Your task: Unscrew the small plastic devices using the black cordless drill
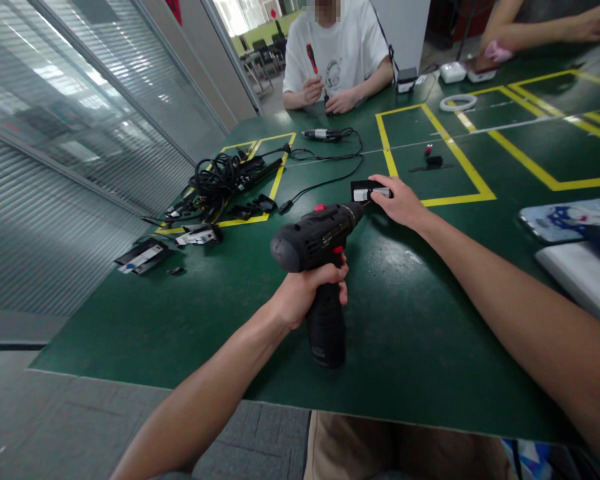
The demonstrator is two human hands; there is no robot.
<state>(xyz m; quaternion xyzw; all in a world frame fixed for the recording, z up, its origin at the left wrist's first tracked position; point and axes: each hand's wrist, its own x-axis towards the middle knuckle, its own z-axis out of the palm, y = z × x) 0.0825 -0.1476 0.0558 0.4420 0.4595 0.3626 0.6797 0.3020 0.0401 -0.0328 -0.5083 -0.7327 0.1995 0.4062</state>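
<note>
My left hand (313, 290) is wrapped round the grip of a black power drill (315, 240) with red buttons. The drill points away and to the right, its chuck close to a small black box with a white label (361, 193). My right hand (397, 202) grips the right end of that box, thumb in front and fingers over its top. The drill's tip is by the near side of the box; whether they touch is too small to tell.
Tangled black cables (220, 180) and small black parts lie at the left on the green table (205, 333). Across it, a person in a white shirt (335, 53) holds a screwdriver (312, 59). A phone (570, 219) rests at the right; another person's arm shows behind.
</note>
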